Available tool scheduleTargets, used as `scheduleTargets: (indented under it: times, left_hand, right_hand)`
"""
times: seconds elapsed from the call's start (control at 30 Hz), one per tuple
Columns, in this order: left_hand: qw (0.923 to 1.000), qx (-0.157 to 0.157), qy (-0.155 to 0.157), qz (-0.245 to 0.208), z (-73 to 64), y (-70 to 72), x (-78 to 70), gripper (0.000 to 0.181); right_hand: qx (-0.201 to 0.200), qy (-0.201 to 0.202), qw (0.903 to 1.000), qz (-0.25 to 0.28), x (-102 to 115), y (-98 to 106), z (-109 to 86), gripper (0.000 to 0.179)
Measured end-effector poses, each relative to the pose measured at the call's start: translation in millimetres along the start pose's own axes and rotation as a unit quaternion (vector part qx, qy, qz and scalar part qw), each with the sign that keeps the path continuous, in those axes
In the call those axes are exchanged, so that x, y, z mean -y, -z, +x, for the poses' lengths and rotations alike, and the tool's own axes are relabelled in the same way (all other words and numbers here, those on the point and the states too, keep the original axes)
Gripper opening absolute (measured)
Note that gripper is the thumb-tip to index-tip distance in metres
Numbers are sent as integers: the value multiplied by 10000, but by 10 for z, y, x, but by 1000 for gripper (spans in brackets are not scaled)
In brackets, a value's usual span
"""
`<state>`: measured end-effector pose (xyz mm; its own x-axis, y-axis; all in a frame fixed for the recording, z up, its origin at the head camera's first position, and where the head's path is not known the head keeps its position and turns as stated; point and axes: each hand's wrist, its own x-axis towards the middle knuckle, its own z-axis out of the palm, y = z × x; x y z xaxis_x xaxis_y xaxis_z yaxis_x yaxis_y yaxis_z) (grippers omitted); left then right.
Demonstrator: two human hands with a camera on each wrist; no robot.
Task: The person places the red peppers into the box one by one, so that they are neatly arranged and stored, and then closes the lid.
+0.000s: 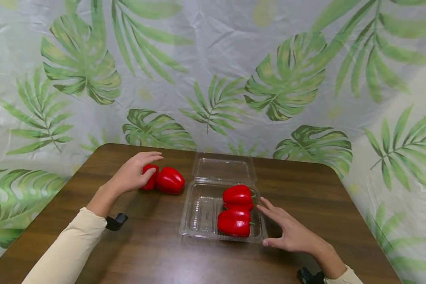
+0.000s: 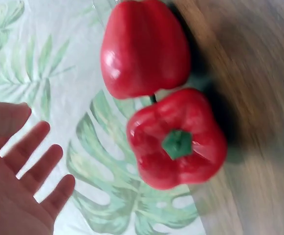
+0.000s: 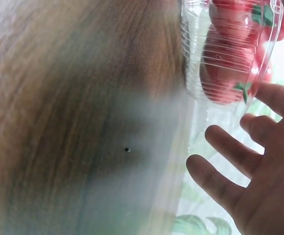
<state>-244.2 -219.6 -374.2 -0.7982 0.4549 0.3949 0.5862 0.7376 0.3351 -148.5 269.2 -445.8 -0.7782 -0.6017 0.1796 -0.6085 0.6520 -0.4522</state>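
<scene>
Two red bell peppers sit side by side in the right half of a clear plastic clamshell box, one pepper behind the other pepper. My right hand is at the box's right edge with fingers spread, thumb near the front corner. Left of the box lie a red bell pepper and another bell pepper, its green stem facing the left wrist camera. My left hand is beside that one, partly covering it in the head view, fingers extended and holding nothing.
The box's lid is folded back toward the far edge of the brown wooden table. Behind it hangs a leaf-patterned cloth. Black straps are at both wrists.
</scene>
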Motion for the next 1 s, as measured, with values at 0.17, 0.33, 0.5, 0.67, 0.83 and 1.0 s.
scheduleTargets:
  times: [0.17, 0.33, 0.5, 0.67, 0.83, 1.0]
  left_hand:
    - [9998, 9, 202, 61, -7, -45, 140, 35]
    - [9986, 158, 471, -154, -14, -164, 296, 33]
    - [9962, 360, 718, -324, -59, -295, 408, 33]
    - [9950, 299, 877, -373, -140, -355, 476, 31]
    - [9970, 179, 702, -284, -177, -365, 498, 32]
    - [9976, 146, 672, -4, -239, -351, 503, 38]
  right_hand:
    - [38, -56, 10000, 40, 0, -5, 14, 87]
    - [65, -104, 9998, 164, 3, 2, 17, 87]
    - [42, -102, 9999, 88, 11, 13, 15, 87]
    - [56, -44, 10000, -17, 7, 11, 26, 87]
    - [-9, 13, 10000, -61, -9, 3, 27, 87]
    - [-61, 86, 9997, -234, -13, -4, 25, 87]
